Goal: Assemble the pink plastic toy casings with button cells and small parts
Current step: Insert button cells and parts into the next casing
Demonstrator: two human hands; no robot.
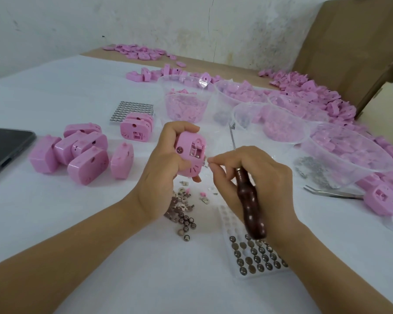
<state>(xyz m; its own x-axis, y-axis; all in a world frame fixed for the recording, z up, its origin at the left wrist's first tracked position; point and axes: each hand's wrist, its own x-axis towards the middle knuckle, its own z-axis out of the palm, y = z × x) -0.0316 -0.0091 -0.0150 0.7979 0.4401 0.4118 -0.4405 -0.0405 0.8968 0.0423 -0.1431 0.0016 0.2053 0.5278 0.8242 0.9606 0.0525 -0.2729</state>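
Casing (186, 155) is in your left hand (161, 171), raised above the white table (100, 234), with your fingers wrapped round its top and left edge. It looks like light, stiff, hollow plastic with a smooth shell, so I judge it could slip or twist under pressure. Hold it by the solid outer rim, clear of the thin walls round the opening. Its long axis stands nearly upright, leaning a little, and the open battery bay faces you and your right hand (268, 177). That hand pinches a tiny metal piece (207, 163) at thumb and forefinger, just beside the bay, while the other fingers curl round a wooden-handled tool (251, 207). Loose button cells (186, 224) lie below.
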